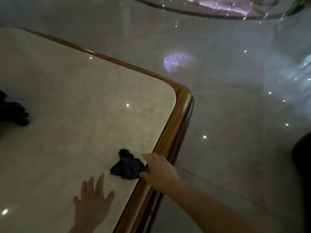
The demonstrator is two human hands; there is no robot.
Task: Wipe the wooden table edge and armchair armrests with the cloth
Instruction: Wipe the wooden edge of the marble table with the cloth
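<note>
A pale marble-look table top (pixel 75 98) has a wooden edge (pixel 178 118) running around its rounded corner. A dark crumpled cloth (pixel 127 166) lies on the top close to the right-hand wooden edge. My right hand (pixel 159 170) rests over that edge, thumb and fingers touching the cloth's right side. My left hand (pixel 94 199) lies flat on the top with fingers spread, just left of and below the cloth, holding nothing. No armchair is in view.
A dark bunched object (pixel 13 110) sits at the table's left edge of view. Glossy grey floor tiles (pixel 235 132) with light reflections lie beyond the table. A dark shape (pixel 303 157) shows at the right border.
</note>
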